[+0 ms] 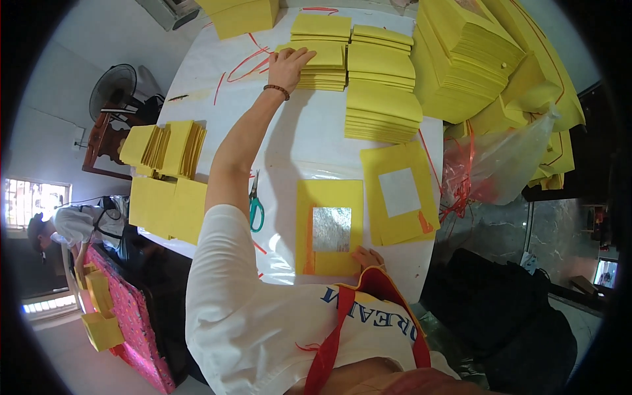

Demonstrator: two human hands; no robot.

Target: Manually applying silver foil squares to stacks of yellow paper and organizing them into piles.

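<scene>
Nearest the lens, a white cotton shirt sleeve fills the lower frame. Beyond it spreads the round table, covered in smooth white sheeting scattered with thin red strings. Tall blocks of yellow paper tower at its far right, with lower, squared stacks beside them. Left hand, fingers spread fairly wide, rests flat on a far stack of yellow sheets. Right hand, fingers curled narrow, presses the bottom corner of the near yellow sheet, which bears a crinkly silver foil square. Teal-handled scissors lie just left.
</scene>
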